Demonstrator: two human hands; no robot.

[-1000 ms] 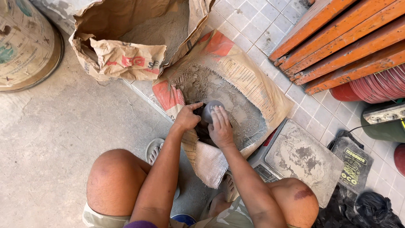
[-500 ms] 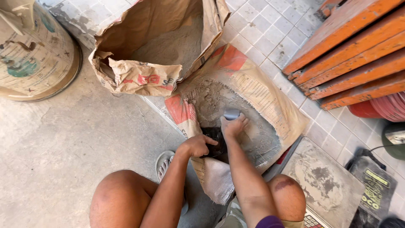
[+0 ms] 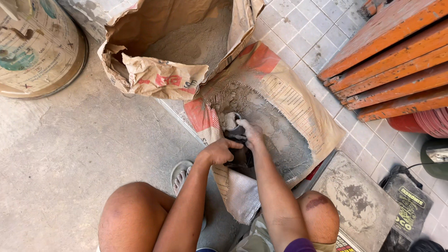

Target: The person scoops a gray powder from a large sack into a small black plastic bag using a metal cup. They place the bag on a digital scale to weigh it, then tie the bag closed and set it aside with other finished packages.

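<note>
Concrete floor (image 3: pixel 60 163) meeting pale tiled floor (image 3: pixel 317 28), seen from above by a crouching person. Landmark: the woven sack (image 3: pixel 275 126) lying open with grey powder (image 3: pixel 275 135) spread inside. Beyond it, touching its top edge: a torn brown paper sack (image 3: pixel 163 56), upright, also holding grey powder. Far left of it: a big round drum (image 3: pixel 32 51). Right of it: stacked orange planks (image 3: pixel 392 65). Just beside its lower right edge: a flat square slab (image 3: pixel 359 205) caked with grey residue. At its lower left: a grey sandal (image 3: pixel 179 175). Right hand (image 3: pixel 249 133) is in the powder, fingers wrapped around a small grey scoop-like cup (image 3: pixel 229 120). Left hand (image 3: pixel 221 151) is closed, gripping a dark bag (image 3: pixel 240 158) at the sack's near edge, just beside the right hand.
</note>
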